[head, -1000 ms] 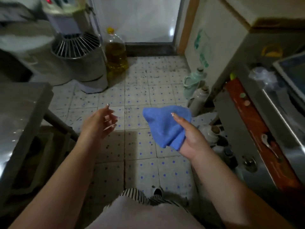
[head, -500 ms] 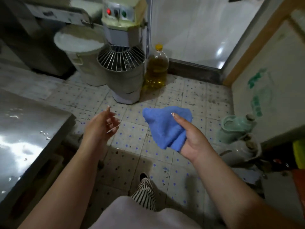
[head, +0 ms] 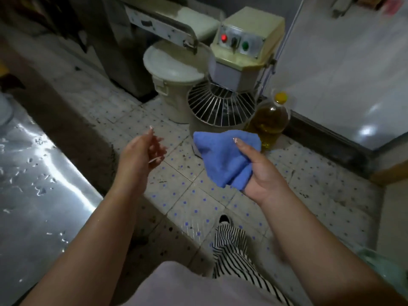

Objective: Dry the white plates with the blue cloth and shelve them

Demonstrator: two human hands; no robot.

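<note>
- both forearms bare, no sleeves in view, no watch or rings that I can make out
- long nails on both hands [head: 141, 154], pale with a light tip design
- pale pinkish top [head: 183, 286] at the bottom edge
- black-and-white striped trousers [head: 231, 246]
- dark shoe [head: 224, 219] with a white bit, poking out

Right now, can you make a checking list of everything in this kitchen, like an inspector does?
Surface: steel table at left, wet with droplets; tiled floor speckled with dirt.
Job's things: blue cloth held bunched up; no white plates seen.
Clutter: oil bottle standing on the floor beside the dough mixer; lidded white bin behind the mixer.
Hands: right hand grips the cloth; left hand holds nothing, fingers loosely curled.
Cables: nothing seen.
Surroundings: dim room, pale wall panel at right.
</note>
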